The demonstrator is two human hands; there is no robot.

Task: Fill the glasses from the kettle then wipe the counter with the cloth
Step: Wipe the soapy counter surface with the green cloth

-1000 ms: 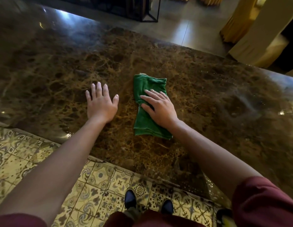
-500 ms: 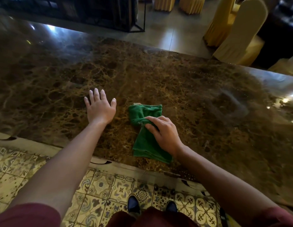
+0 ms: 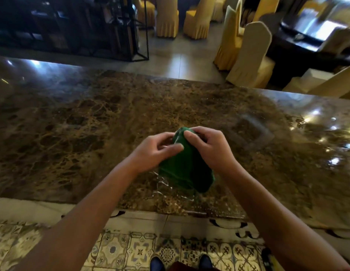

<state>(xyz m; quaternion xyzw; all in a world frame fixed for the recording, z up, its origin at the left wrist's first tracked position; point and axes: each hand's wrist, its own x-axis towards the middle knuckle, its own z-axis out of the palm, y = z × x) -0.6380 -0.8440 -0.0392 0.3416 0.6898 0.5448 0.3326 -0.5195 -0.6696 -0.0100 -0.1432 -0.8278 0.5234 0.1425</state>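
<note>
Cloth is now off the tabletop, held bunched above its near edge with left hand and right hand both pinching its top, left no longer flat; looks like refolding mid-wipe or finishing.
</note>
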